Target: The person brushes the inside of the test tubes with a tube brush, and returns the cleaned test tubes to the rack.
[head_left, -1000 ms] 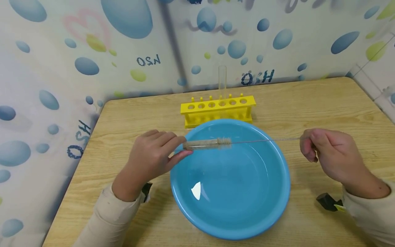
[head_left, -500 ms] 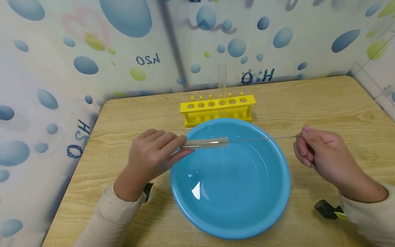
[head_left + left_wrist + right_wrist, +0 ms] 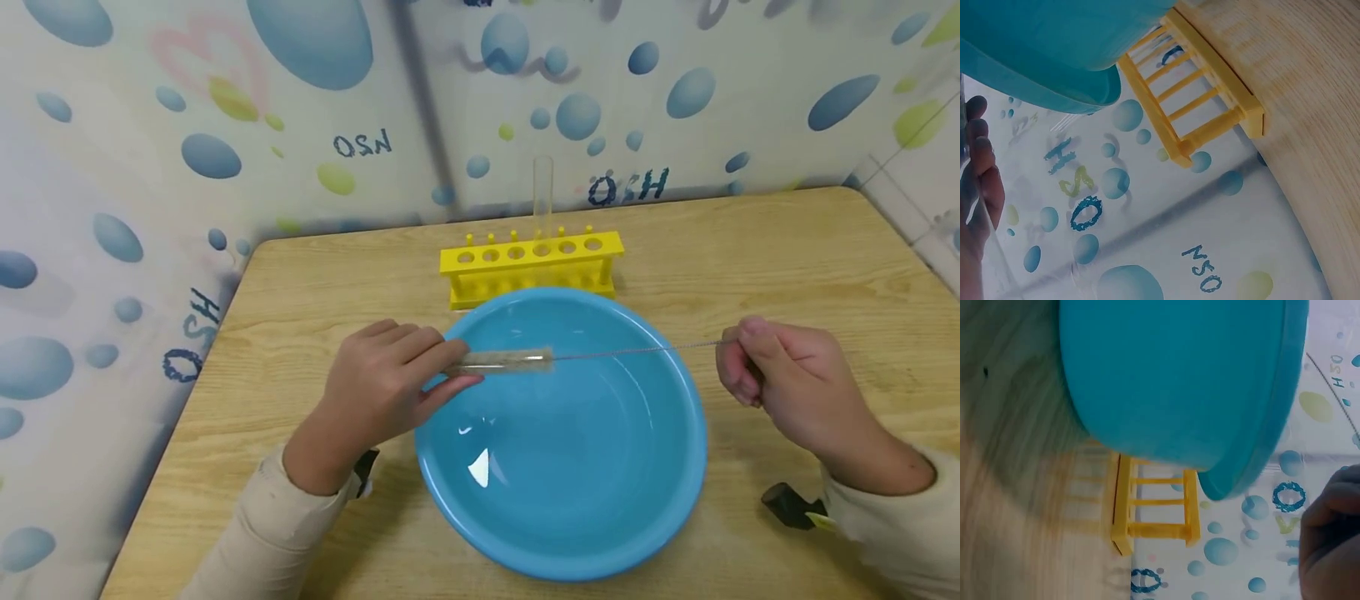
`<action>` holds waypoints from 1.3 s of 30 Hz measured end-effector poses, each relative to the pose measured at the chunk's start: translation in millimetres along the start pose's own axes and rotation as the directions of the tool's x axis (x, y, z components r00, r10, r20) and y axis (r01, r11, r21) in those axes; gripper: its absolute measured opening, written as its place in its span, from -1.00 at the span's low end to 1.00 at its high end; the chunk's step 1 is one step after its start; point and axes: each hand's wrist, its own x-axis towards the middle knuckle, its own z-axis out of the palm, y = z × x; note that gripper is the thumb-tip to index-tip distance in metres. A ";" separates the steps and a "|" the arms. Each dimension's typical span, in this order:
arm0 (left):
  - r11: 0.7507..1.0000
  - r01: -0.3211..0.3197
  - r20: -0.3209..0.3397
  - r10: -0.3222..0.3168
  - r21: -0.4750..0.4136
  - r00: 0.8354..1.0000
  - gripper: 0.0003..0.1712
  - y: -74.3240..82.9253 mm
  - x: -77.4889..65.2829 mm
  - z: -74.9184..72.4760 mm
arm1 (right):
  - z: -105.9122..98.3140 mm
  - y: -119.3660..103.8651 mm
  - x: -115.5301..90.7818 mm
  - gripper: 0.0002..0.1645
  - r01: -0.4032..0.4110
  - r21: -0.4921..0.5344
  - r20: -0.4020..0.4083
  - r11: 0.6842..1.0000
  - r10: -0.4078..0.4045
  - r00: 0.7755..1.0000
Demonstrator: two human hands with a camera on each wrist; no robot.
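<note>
My left hand (image 3: 390, 375) grips a clear glass test tube (image 3: 502, 362) near its left end, holding it almost level over the blue basin (image 3: 570, 571). Inside the tube lies the bristle head of a test tube brush (image 3: 630, 352), with the bristles' end right at the tube's mouth. Its thin twisted wire runs rightward across the basin. Beyond the basin's right rim, my right hand (image 3: 795, 379) pinches the wire's end between thumb and curled fingers. In the left wrist view only the edge of the left hand (image 3: 985, 181) shows.
Behind the basin stands a yellow test tube rack (image 3: 480, 268), close to its far rim. Another clear test tube (image 3: 543, 192) stands upright in it. The wooden table (image 3: 315, 292) meets a wall (image 3: 300, 183) printed with blue drops.
The brush has gone deeper into the tube, its bristles now ending about at the mouth. My left hand has shifted slightly right and down, and my right hand slightly left.
</note>
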 end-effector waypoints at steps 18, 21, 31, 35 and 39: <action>0.998 -0.019 -0.020 0.020 0.056 1.000 -0.58 2.9 0.9 0.4 | 6.2 1.8 -1.6 -0.47 -0.006 -0.048 0.028 0.999 0.008 1.000; 1.000 -0.013 -0.002 0.012 -0.009 1.000 -0.55 4.5 1.8 1.6 | 6.2 2.8 -2.4 -0.48 0.119 -0.158 0.011 0.980 -0.119 0.993; 1.000 0.016 -0.010 -0.017 -0.014 1.000 -0.63 8.1 3.0 -0.9 | 16.0 -3.6 -9.1 -0.49 0.084 -0.176 0.034 0.981 -0.079 0.996; 0.999 0.013 -0.037 -0.011 0.052 0.999 -0.57 9.8 3.1 -2.3 | 20.5 -10.7 -13.5 -0.46 -0.105 -0.222 0.068 0.969 0.123 0.990; 0.995 0.023 -0.050 -0.018 0.099 0.999 -0.54 11.9 4.2 -4.0 | 21.0 -12.3 -12.6 -0.45 -0.181 -0.178 0.121 0.967 0.204 0.972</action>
